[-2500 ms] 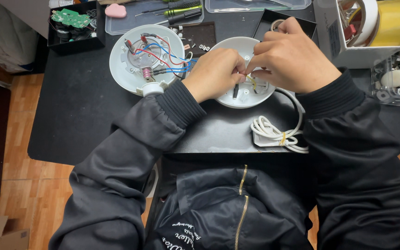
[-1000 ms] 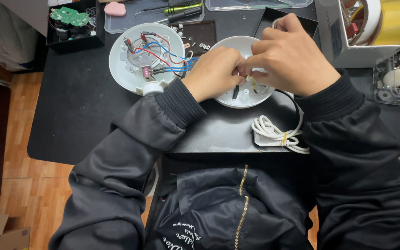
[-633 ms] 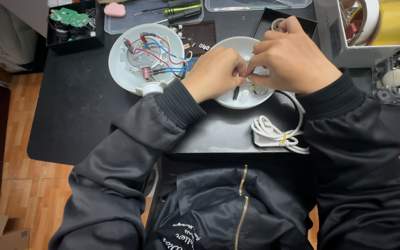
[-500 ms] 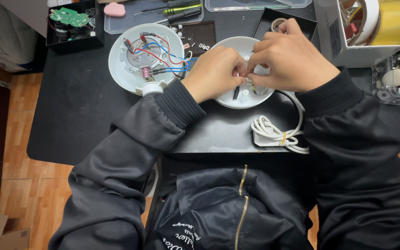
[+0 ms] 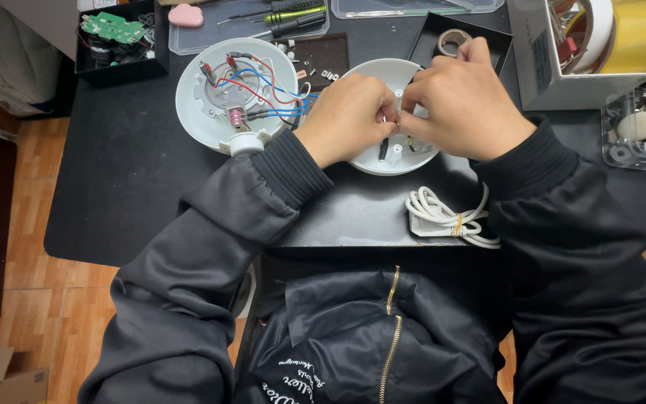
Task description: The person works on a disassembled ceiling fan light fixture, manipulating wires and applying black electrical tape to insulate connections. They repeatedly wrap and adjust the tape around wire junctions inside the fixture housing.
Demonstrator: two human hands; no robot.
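My left hand (image 5: pixel 349 120) comes in from the lower left of the frame, knuckles up, curled over the left side of the round white housing (image 5: pixel 394 157) that sits on the black table (image 5: pixel 114 187) just above centre. My right hand (image 5: pixel 469 105) reaches in from the right, wrist bent, and meets it over the housing's middle. Both sets of fingertips are pinched narrow, nearly touching each other, closed on something small; my own knuckles cover it, so I cannot tell what it is. A short dark piece shows just below my left fingers inside the housing. To the upper left lies a second white shell (image 5: pixel 237 93) with red and blue wires. A bundled white cord (image 5: pixel 446 218) lies below my right wrist, its far end hidden under my sleeve.
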